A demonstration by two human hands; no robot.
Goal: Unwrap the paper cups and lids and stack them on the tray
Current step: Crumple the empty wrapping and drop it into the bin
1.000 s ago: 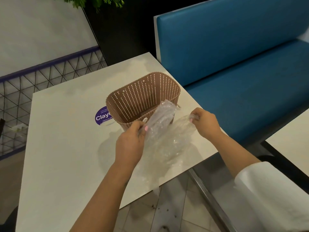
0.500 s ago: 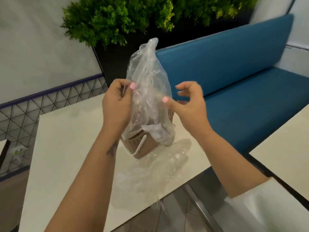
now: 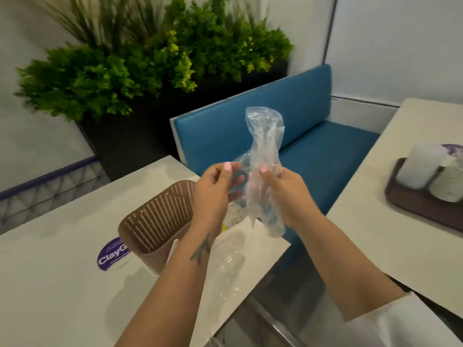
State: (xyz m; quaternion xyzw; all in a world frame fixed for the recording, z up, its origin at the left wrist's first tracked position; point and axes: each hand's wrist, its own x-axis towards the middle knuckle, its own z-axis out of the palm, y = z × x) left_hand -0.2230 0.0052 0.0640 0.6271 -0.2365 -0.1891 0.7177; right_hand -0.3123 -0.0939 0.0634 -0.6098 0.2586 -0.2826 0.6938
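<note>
A clear plastic wrapper [image 3: 264, 151] stands crumpled in the air between my hands, above the table's right edge. My left hand [image 3: 215, 194] pinches its lower left part and my right hand [image 3: 285, 194] grips its middle. A second clear wrapper [image 3: 230, 266] lies flat on the table below them. On the other table at the far right sits a dark brown tray [image 3: 411, 209] holding a white stack of lids [image 3: 418, 166] and paper cups [image 3: 448, 184].
A brown perforated basket [image 3: 155, 216] stands on the white table [image 3: 57, 284] just left of my left forearm, beside a purple sticker [image 3: 112, 254]. A blue bench [image 3: 313, 151] runs behind, with a planter of green plants [image 3: 140, 71] at the back.
Both hands carried the wrapper to the right and bunched it narrower. My right hand, which was open beside it, now grips it. The view turned right, revealing the tray.
</note>
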